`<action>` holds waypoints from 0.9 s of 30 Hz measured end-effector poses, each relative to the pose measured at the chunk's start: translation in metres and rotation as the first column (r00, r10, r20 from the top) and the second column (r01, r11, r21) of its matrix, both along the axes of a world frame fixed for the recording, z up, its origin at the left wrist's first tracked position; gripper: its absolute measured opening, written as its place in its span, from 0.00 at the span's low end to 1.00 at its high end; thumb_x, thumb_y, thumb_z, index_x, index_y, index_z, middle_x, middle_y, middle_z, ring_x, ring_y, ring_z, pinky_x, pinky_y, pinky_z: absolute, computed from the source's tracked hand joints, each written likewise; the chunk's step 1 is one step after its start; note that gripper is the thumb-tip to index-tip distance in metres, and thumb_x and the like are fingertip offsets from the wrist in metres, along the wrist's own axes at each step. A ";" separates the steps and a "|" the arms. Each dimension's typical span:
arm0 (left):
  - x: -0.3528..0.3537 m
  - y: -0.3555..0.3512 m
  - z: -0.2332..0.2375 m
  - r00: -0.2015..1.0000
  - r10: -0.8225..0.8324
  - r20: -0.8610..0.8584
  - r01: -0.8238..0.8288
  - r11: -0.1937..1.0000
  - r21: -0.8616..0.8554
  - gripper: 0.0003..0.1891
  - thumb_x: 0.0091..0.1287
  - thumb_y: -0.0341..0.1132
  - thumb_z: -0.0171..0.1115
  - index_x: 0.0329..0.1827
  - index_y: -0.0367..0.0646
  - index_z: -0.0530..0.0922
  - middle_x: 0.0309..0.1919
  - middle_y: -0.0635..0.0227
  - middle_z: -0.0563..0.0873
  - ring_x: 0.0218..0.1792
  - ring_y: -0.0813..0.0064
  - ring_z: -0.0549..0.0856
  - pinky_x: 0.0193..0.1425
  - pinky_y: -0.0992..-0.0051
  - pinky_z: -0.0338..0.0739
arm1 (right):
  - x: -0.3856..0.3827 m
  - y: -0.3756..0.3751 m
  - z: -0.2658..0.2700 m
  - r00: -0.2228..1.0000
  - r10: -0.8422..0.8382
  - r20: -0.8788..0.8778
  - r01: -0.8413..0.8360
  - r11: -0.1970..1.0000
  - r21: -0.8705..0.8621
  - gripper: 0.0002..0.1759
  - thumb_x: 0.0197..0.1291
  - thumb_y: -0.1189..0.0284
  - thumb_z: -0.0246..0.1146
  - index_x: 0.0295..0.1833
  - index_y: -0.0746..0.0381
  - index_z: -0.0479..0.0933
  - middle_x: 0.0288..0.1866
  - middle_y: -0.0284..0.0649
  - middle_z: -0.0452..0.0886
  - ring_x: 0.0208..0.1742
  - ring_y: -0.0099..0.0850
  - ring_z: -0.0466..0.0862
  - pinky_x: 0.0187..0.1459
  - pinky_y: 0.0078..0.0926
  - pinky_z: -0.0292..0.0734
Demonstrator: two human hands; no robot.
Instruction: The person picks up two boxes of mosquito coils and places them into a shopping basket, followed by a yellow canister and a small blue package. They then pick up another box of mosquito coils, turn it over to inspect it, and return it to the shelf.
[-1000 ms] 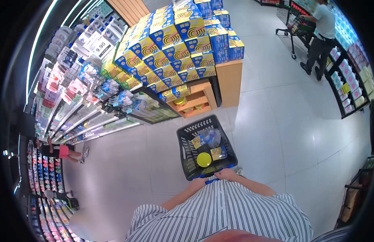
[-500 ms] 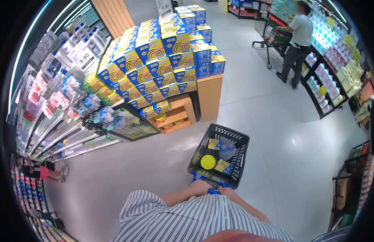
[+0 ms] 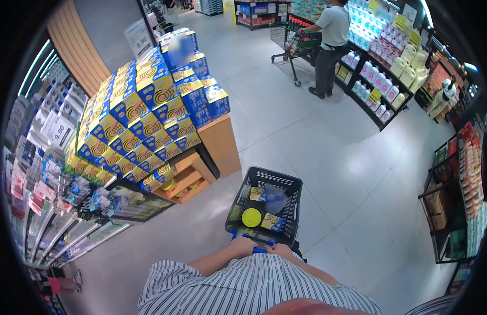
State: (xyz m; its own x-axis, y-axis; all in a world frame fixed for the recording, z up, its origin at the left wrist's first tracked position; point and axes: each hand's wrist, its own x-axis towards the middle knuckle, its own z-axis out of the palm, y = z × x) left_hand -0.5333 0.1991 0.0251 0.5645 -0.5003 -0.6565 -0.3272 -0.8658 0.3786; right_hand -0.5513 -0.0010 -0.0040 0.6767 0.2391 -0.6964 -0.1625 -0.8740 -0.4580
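As the head view looks down past a striped shirt, the left hand (image 3: 242,247) and the right hand (image 3: 280,251) both have their fingers curled around the blue handle (image 3: 260,250) of a black basket (image 3: 276,174), which stands ahead, just beyond the hands. Inside lie a yellow-and-blue box (image 3: 258,193) near the far end, another patterned box (image 3: 273,222) nearer, a round yellow lid (image 3: 251,217) beside it and a bluish clear bag (image 3: 275,199). The clearest writing is "9.90", on a price card (image 3: 141,41) above the stacked boxes (image 3: 138,105) and on a second card (image 3: 58,130) among white bottles at left; the boxes show dark spirals on yellow, their lettering too small to read. At right, bottles (image 3: 379,80) carry pink-marked labels and a yellow tag (image 3: 375,95) whose print is illegible. Compared with half a second ago, the stacked boxes and wooden stand (image 3: 220,147) sit farther left in view, as does the person (image 3: 330,42) at the shopping cart (image 3: 292,43), and more of the right-hand shelves (image 3: 438,210) shows; both hands still grip the handle.
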 end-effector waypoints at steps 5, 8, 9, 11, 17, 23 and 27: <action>0.038 -0.033 0.002 0.988 0.088 0.125 -0.087 0.996 -0.007 0.19 0.53 0.51 0.60 0.45 0.54 0.83 0.35 0.59 0.87 0.38 0.59 0.86 0.43 0.60 0.79 | 0.066 -0.039 0.003 0.991 0.105 -0.089 -0.101 0.994 0.050 0.32 0.61 0.41 0.47 0.49 0.54 0.83 0.44 0.47 0.84 0.48 0.43 0.83 0.51 0.38 0.76; 0.064 -0.045 -0.012 0.964 0.098 0.246 -0.094 0.995 -0.029 0.15 0.51 0.50 0.62 0.37 0.54 0.84 0.29 0.61 0.86 0.32 0.59 0.86 0.38 0.60 0.80 | 0.097 -0.058 -0.012 0.996 0.092 0.006 -0.092 0.985 0.149 0.31 0.63 0.44 0.46 0.46 0.56 0.83 0.42 0.48 0.84 0.47 0.44 0.83 0.49 0.40 0.76; 0.074 -0.049 -0.013 0.948 0.123 0.292 -0.114 0.992 -0.046 0.14 0.51 0.49 0.62 0.35 0.53 0.85 0.28 0.60 0.86 0.30 0.58 0.86 0.37 0.60 0.80 | 0.108 -0.063 -0.017 0.994 0.076 0.084 -0.095 0.966 0.240 0.29 0.64 0.46 0.46 0.44 0.58 0.82 0.40 0.48 0.84 0.45 0.45 0.83 0.48 0.41 0.76; 0.093 -0.053 -0.017 0.937 0.151 0.316 -0.142 0.988 -0.051 0.12 0.50 0.48 0.62 0.30 0.52 0.84 0.25 0.61 0.85 0.28 0.58 0.85 0.35 0.61 0.80 | 0.124 -0.073 -0.028 0.988 0.043 0.149 -0.092 0.937 0.337 0.28 0.66 0.48 0.46 0.43 0.60 0.82 0.39 0.49 0.84 0.44 0.45 0.83 0.46 0.41 0.76; 0.143 -0.056 -0.017 0.901 0.200 0.385 -0.177 0.980 -0.094 0.10 0.49 0.46 0.63 0.25 0.51 0.82 0.23 0.62 0.84 0.27 0.58 0.85 0.32 0.60 0.79 | 0.176 -0.078 -0.028 0.964 0.016 0.264 -0.145 0.866 0.478 0.26 0.68 0.54 0.45 0.35 0.64 0.78 0.33 0.51 0.82 0.38 0.49 0.81 0.41 0.44 0.75; 0.182 -0.046 -0.017 0.881 0.198 0.429 -0.158 0.979 -0.126 0.11 0.50 0.49 0.64 0.25 0.52 0.83 0.22 0.63 0.84 0.26 0.60 0.85 0.32 0.61 0.79 | 0.213 -0.070 -0.034 0.969 0.097 0.228 -0.190 0.882 0.432 0.25 0.69 0.55 0.45 0.37 0.64 0.78 0.36 0.53 0.82 0.40 0.51 0.81 0.44 0.45 0.74; 0.215 -0.043 -0.012 0.911 0.190 0.366 -0.171 0.982 -0.084 0.12 0.50 0.49 0.64 0.28 0.53 0.84 0.24 0.63 0.85 0.27 0.60 0.85 0.32 0.62 0.80 | 0.246 -0.067 -0.036 0.980 0.106 0.171 -0.168 0.897 0.410 0.26 0.69 0.53 0.44 0.40 0.63 0.78 0.39 0.52 0.82 0.43 0.49 0.81 0.46 0.43 0.74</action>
State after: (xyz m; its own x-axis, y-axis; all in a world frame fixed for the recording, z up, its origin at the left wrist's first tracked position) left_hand -0.3187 0.1559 0.0130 0.8465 -0.3929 -0.3592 -0.2919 -0.9069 0.3039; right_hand -0.3053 -0.0675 -0.0402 0.6991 0.5854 -0.4106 0.0378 -0.6037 -0.7963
